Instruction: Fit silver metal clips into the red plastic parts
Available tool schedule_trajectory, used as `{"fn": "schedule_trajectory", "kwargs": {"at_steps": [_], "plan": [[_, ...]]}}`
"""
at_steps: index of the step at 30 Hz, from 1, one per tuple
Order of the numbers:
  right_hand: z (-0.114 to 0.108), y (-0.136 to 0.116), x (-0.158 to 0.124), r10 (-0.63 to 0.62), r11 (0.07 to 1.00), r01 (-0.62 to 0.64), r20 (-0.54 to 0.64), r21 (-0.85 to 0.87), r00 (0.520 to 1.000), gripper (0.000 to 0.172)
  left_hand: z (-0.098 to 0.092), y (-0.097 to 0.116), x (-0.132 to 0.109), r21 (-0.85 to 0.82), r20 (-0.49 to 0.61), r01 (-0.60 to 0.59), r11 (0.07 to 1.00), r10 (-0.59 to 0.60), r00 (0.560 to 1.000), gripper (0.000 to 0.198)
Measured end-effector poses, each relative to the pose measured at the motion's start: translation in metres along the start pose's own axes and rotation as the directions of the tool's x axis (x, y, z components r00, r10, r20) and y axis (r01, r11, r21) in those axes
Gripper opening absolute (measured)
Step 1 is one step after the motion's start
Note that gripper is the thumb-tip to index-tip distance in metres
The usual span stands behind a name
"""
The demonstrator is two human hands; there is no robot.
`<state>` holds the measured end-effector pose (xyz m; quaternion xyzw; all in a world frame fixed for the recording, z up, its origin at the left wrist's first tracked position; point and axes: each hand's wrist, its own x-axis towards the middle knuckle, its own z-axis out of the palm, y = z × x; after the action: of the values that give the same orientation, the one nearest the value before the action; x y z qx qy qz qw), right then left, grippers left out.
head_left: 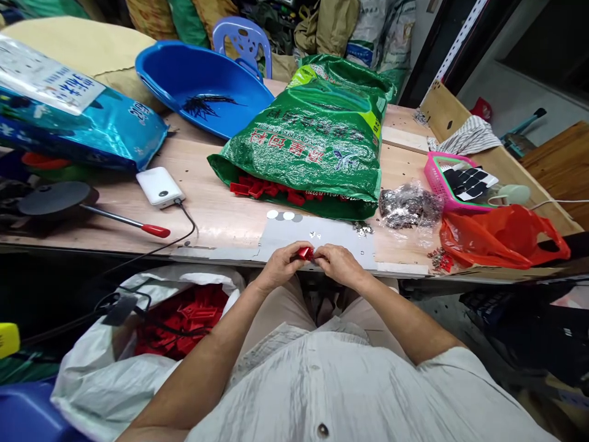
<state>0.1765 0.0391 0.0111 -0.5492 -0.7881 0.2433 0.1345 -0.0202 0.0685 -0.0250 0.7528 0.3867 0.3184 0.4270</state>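
My left hand and my right hand meet above the table's front edge, pinching a small red plastic piece between their fingertips. Its exact shape is partly hidden by my fingers. Just beyond my hands lies a grey sheet taped to the table, with a few tiny metal bits on it. More red plastic pieces spill from the mouth of a green woven sack. Others fill a white bag beside my lap.
A clear bag of metal parts lies right of the sack, near a pink basket and an orange plastic bag. A blue basin, a blue package and a white power bank with a black cable occupy the table's left.
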Motion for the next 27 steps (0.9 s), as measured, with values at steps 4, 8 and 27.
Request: {"fn": "schedule_trajectory", "kwargs": {"at_steps": [4,8,27], "plan": [[0.000,-0.002,0.004,-0.005,1.000,0.005,0.016,-0.027,1.000,0.018,0.002,0.000,0.000,0.038,-0.024,0.000,0.999,0.001,1.000,0.031],[0.004,-0.005,0.003,0.016,0.999,-0.017,-0.023,-0.051,1.000,0.017,0.004,0.000,0.002,0.056,-0.051,-0.013,0.998,0.016,0.999,0.033],[-0.016,-0.022,-0.043,-0.104,0.940,0.120,-0.069,0.319,0.992,0.041,0.027,0.050,-0.035,-0.919,-0.020,0.149,0.364,-0.421,0.907,0.019]]}}
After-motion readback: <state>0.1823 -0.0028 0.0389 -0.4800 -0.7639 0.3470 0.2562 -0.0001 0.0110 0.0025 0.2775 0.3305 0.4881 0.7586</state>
